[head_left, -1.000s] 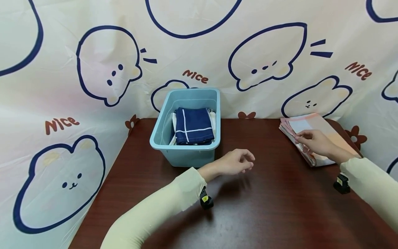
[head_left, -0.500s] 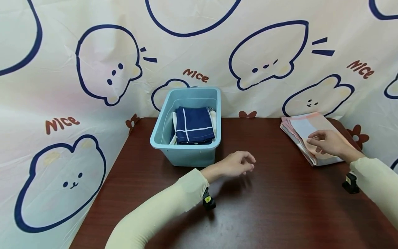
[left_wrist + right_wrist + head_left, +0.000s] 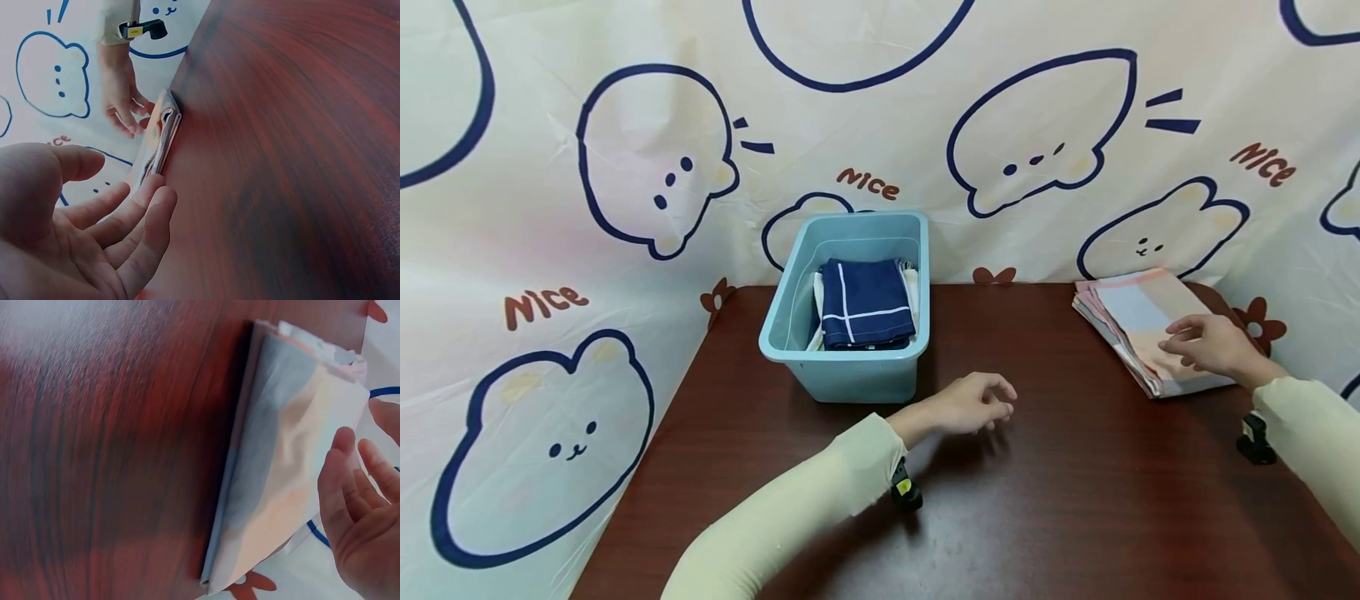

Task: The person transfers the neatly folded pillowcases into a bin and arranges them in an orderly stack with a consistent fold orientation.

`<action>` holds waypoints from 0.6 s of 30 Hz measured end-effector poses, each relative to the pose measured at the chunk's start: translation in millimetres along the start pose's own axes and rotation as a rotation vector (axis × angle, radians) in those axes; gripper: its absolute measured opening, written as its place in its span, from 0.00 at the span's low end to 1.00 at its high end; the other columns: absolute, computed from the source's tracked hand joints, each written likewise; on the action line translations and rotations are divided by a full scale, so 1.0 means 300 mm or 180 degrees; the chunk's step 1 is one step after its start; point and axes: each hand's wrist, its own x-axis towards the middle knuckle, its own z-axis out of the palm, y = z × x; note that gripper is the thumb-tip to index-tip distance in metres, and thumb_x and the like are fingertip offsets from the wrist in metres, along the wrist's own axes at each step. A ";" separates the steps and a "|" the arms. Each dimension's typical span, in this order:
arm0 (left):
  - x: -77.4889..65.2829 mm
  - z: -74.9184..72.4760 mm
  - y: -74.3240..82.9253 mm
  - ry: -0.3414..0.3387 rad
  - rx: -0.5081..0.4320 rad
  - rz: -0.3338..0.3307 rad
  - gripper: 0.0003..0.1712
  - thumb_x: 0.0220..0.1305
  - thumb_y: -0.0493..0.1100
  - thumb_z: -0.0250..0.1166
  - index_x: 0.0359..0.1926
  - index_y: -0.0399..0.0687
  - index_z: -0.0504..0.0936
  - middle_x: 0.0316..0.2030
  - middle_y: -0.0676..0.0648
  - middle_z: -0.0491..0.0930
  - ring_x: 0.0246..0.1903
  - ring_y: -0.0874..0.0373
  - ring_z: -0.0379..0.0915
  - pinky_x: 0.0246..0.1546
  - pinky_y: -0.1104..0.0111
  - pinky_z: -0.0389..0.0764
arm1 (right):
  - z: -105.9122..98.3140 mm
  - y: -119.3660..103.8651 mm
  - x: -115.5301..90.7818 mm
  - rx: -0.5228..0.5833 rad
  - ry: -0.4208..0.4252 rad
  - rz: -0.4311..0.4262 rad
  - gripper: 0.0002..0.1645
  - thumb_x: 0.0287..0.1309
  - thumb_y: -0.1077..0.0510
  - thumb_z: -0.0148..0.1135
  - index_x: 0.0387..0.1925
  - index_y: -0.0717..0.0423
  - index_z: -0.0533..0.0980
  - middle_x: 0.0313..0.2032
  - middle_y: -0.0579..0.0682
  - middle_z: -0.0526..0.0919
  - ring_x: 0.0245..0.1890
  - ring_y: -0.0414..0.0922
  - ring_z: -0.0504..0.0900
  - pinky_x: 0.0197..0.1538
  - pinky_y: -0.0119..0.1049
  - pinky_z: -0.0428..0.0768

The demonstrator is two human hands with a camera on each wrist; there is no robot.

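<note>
A folded stack of pastel cloth (image 3: 1138, 321), peach, pink and pale grey, lies at the table's far right corner. Just above its right part hovers my right hand (image 3: 1213, 346), fingers loosely bent and holding nothing. In the right wrist view a gap shows between those fingers (image 3: 337, 481) and the cloth's top (image 3: 281, 456). My left hand (image 3: 966, 404) hangs over the middle of the table with relaxed fingers and nothing in them. Behind and left of it stands a light blue plastic bin (image 3: 842, 357), with a folded navy cloth (image 3: 868, 300) with white lines on top of other folded cloths.
The dark reddish wooden table (image 3: 1037, 500) reaches back to a cream curtain (image 3: 865, 125) printed with cartoon bears, which hangs close behind the bin and the pastel stack. Each wrist carries a small black camera, such as the left one (image 3: 906, 492).
My right hand has moved right and away from the pastel stack's left edge, which it was touching or nearly touching. The left hand has barely shifted.
</note>
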 end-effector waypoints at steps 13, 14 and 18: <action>0.018 0.044 -0.005 0.0025 -0.0071 0.0004 0.15 0.74 0.41 0.59 0.57 0.42 0.78 0.40 0.45 0.87 0.36 0.45 0.83 0.22 0.73 0.75 | -0.018 0.080 -0.010 -0.0146 0.0121 0.0165 0.36 0.67 0.49 0.63 0.57 0.78 0.66 0.52 0.82 0.73 0.30 0.47 0.85 0.29 0.37 0.81; 0.020 0.048 -0.004 0.0027 -0.0078 0.0006 0.15 0.74 0.41 0.59 0.57 0.42 0.78 0.41 0.44 0.87 0.36 0.45 0.83 0.22 0.73 0.75 | -0.018 0.083 -0.010 -0.0151 0.0143 0.0175 0.36 0.67 0.49 0.63 0.57 0.78 0.66 0.51 0.82 0.73 0.30 0.47 0.84 0.29 0.37 0.81; 0.030 0.061 0.000 0.0050 -0.0119 -0.0002 0.15 0.74 0.41 0.59 0.57 0.41 0.78 0.42 0.43 0.87 0.37 0.44 0.83 0.22 0.73 0.74 | -0.016 0.093 -0.013 -0.0180 0.0197 0.0187 0.35 0.66 0.49 0.64 0.56 0.78 0.67 0.49 0.80 0.74 0.31 0.50 0.82 0.29 0.37 0.78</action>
